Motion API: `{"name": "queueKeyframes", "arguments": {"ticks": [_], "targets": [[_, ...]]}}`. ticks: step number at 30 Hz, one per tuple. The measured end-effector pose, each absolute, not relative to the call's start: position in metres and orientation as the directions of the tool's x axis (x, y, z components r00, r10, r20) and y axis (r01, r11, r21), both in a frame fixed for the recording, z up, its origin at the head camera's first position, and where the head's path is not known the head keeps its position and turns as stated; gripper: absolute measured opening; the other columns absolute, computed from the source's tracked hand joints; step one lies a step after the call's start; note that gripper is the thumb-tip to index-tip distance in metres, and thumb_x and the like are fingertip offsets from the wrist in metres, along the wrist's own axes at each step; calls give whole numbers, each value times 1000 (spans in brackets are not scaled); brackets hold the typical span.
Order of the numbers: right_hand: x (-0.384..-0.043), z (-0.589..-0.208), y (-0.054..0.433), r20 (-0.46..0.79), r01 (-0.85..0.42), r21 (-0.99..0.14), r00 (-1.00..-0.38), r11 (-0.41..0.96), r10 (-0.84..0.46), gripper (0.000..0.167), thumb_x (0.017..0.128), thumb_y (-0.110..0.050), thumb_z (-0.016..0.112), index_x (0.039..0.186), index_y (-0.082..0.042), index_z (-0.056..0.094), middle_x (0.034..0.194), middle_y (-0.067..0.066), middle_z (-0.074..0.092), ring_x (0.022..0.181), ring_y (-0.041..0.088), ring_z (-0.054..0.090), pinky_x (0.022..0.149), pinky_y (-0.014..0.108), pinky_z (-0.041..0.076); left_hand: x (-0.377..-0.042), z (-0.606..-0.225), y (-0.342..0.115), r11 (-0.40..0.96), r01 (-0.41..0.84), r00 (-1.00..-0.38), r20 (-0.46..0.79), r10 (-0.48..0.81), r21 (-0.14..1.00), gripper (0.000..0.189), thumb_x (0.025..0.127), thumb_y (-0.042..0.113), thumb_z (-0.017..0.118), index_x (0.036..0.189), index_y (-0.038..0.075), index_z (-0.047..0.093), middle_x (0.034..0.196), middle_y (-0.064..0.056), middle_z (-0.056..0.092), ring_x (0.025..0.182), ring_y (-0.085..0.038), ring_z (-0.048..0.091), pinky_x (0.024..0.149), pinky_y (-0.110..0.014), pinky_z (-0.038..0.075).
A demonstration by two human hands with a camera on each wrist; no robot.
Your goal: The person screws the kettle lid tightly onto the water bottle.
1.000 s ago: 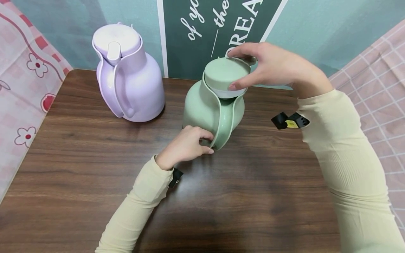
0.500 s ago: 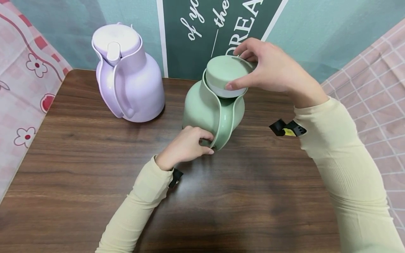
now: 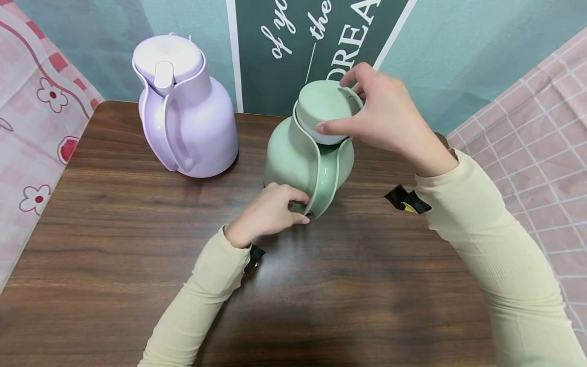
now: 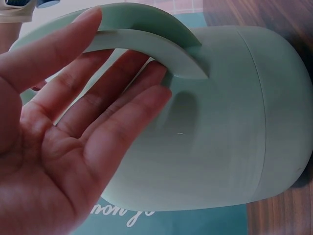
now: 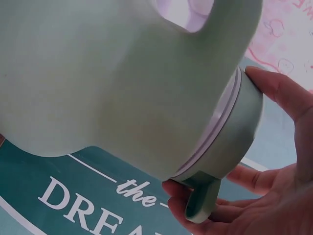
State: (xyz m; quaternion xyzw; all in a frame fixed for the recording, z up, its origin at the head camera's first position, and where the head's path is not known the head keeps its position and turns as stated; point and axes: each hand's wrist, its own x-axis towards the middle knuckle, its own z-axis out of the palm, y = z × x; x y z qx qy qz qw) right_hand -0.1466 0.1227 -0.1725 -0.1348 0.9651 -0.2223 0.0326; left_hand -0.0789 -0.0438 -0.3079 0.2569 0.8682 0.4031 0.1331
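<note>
A pale green thermos jug point(image 3: 286, 158) stands on the table towards the back, its handle point(image 3: 326, 181) facing me. My left hand point(image 3: 270, 209) holds the lower part of that handle between thumb and fingers. In the left wrist view, fingers pass behind the handle and the thumb lies along its outer side. My right hand point(image 3: 382, 112) grips the round green lid point(image 3: 325, 104), thumb on the near side and fingers at the far side. A loop-like tab point(image 5: 204, 200) sticks out from the lid among the right fingers. A white band shows between lid and jug rim.
A lilac thermos jug point(image 3: 206, 117) with its lid on stands at the back left. Behind both jugs hangs a blue-green cloth point(image 3: 431, 61) with a dark lettered panel point(image 3: 293, 66). Patterned pink cloths border the brown wooden table point(image 3: 367, 285) on both sides.
My right hand has turned clockwise round the lid, seen from above: the thumb shifted left and the wrist came nearer. My left hand and the green jug's body have stayed put.
</note>
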Motion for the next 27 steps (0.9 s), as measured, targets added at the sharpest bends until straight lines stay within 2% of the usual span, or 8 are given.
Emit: {"name": "queueKeyframes", "arguments": {"ticks": [10,13,17,22,27], "targets": [[-145,-172,121,-11,-297,-355,-947,886,-322,71,67,-41,75,120,-4,45,101,13,51,93,28,44,79,39,36,-79,-307,-44,547,348,-832,-19,555,761,9,76,15,74,82,13,68,70,7,57,60,-9,46,60,-23,40],[-147,-168,123,-63,-311,-346,-934,885,-352,74,68,-41,75,125,-5,44,103,14,53,94,28,47,80,40,36,-79,-307,-44,547,352,-832,-15,555,759,10,76,16,74,82,13,67,69,7,57,61,-9,46,61,-23,40],[-151,-162,127,-161,-321,-344,-906,883,-391,77,71,-43,73,133,-9,41,111,14,55,104,28,50,84,42,36,-79,-308,-44,548,353,-833,-13,554,758,10,75,16,74,82,13,67,69,7,57,61,-9,46,61,-23,40],[-161,-156,137,-225,-381,-344,-854,858,-470,74,74,-40,72,135,-12,41,118,15,55,108,28,50,87,42,37,-79,-307,-44,546,349,-832,-17,555,761,10,76,15,74,83,13,68,70,7,59,60,-9,47,61,-23,40],[-174,-152,148,-282,-416,-339,-810,844,-513,69,75,-36,73,133,-13,45,123,9,54,114,27,49,87,40,38,-79,-306,-44,551,339,-834,-28,551,763,10,76,15,74,84,14,69,71,7,59,61,-9,48,62,-23,40]]}}
